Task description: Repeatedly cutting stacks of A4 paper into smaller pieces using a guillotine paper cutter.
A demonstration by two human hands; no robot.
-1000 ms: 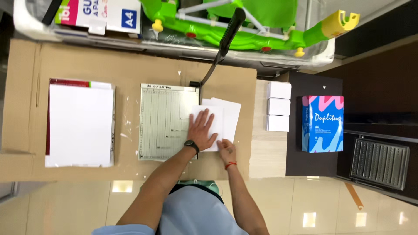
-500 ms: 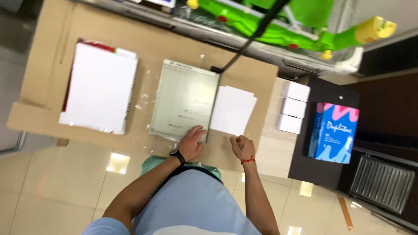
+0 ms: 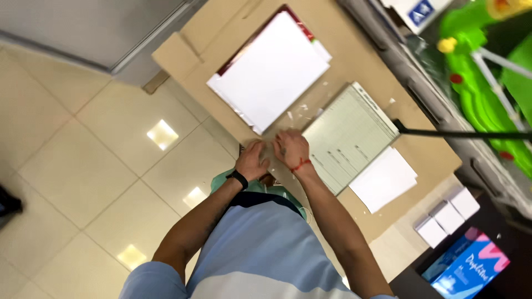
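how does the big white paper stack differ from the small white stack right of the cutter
The big paper stack lies left of the paper cutter on a red-edged backing; the small paper stack lies right of it, straight on the cardboard-topped table. The big one covers far more area. Both are plain white and flat.

pale green paper cutter (image 3: 350, 138), flat on cardboard, arm raised

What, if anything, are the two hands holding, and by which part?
Cannot be told: the left hand and right hand meet at the table edge beside the cutter; any grip is blurred.
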